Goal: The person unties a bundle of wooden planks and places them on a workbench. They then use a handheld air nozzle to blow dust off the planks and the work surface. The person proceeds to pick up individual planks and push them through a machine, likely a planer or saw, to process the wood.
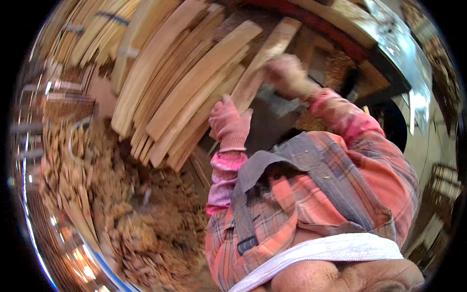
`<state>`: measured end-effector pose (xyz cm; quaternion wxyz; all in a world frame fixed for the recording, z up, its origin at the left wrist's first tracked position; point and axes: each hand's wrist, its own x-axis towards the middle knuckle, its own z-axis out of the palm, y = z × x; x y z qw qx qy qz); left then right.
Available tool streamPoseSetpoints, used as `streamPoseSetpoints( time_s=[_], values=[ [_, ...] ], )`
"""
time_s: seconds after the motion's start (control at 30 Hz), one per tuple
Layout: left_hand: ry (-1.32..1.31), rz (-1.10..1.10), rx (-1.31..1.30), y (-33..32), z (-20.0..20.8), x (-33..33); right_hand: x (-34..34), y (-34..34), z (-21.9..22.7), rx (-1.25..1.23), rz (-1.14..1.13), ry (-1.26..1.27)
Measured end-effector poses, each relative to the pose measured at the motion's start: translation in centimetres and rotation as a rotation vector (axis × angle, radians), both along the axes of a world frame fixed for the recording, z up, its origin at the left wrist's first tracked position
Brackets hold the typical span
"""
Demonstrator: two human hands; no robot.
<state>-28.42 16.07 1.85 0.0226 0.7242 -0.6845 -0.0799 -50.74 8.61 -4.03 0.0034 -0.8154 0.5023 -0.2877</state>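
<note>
My left hand (230, 124), in a pink knit glove, closes around the lower end of a wooden board (279, 40). The board slants up and to the right, away from me. My right hand (288, 77), gloved as well, is at the board's right edge about midway along. Motion smears its fingers, so I cannot tell how they are set. Left of the held board lies a stack of long wooden boards (204, 80), partly overlapping and fanned out. My left hand hides the near end of the held board.
Bundled wooden slats (104, 27) stand at the far left. A heap of wood scraps and shavings (141, 228) spreads below the stack. A dark metal surface (279, 107) lies under my right hand. A machine frame with a shiny sheet (401, 48) rises at the far right.
</note>
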Motion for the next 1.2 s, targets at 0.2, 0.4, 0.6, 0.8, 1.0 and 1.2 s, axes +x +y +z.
streamPoseSetpoints(
  time_s=[0.2, 0.4, 0.6, 0.8, 1.0, 1.2],
  values=[
    [0.138, -0.395, -0.347, -1.2, -1.0, 5.7, 7.2, 0.4, 1.7, 0.264, 0.085, 0.192],
    [-0.252, -0.051, -0.246, -5.1, 4.4, 15.1, 6.1, -1.3, -6.7, 0.052, 0.085, 0.212],
    [-0.211, 0.102, 0.075, -4.7, 6.2, 16.6, -0.2, -1.7, -2.0, 0.307, -0.02, 0.43],
    [-0.083, 0.027, -0.183, -1.7, 4.6, 16.5, -3.9, -3.9, -1.7, 0.279, -0.078, 0.486],
    [0.112, -0.074, -0.313, 4.0, 3.1, 8.5, -8.9, -4.7, -3.8, 0.067, -0.409, -0.41],
    [0.319, 0.165, 0.067, 6.0, -1.5, 4.2, 1.6, -1.3, -0.1, -0.136, 0.113, -0.231]
  ],
)
